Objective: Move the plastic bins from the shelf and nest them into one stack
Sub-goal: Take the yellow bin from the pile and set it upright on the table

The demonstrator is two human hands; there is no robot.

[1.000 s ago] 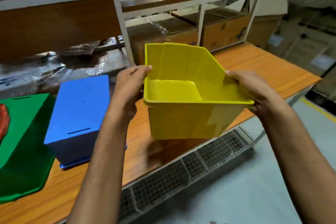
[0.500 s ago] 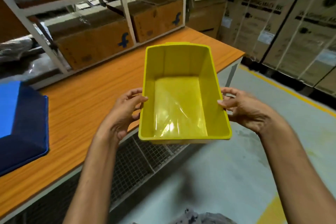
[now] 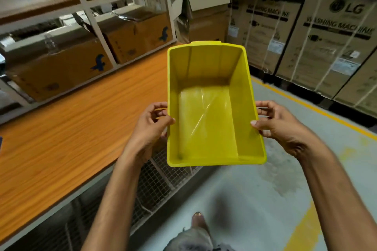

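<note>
The left grip (image 3: 149, 126) is closed on the left long wall of the yellow bin (image 3: 208, 124), thumb hooked over the rim and the fingers curled against the outside of the wall. The right grip (image 3: 279, 124) holds the opposite long wall the same way, with its thumb tip on the rim and its fingers bent behind the outer face. Between the two the bin is carried in the air with its open mouth turned up toward the camera, the short low end nearest the person and the taller end wall farthest away. It touches nothing but the two grips. It hangs just off the front edge of the worktop (image 3: 71, 128), near that edge's right end, mostly above the grey floor (image 3: 255, 189). Wire mesh panels (image 3: 159, 181) close the space below the worktop's front edge. Along the worktop's back edge stands a white shelf frame (image 3: 98, 28) with brown cardboard boxes (image 3: 61, 67) in its bays, printed with a blue mark. Past the worktop's right end sits an open carton (image 3: 204, 12), and beside it a row of strapped washing machine cartons (image 3: 326, 43) stands behind a yellow floor line (image 3: 318, 108). One foot (image 3: 199, 220) shows at the bottom.
</note>
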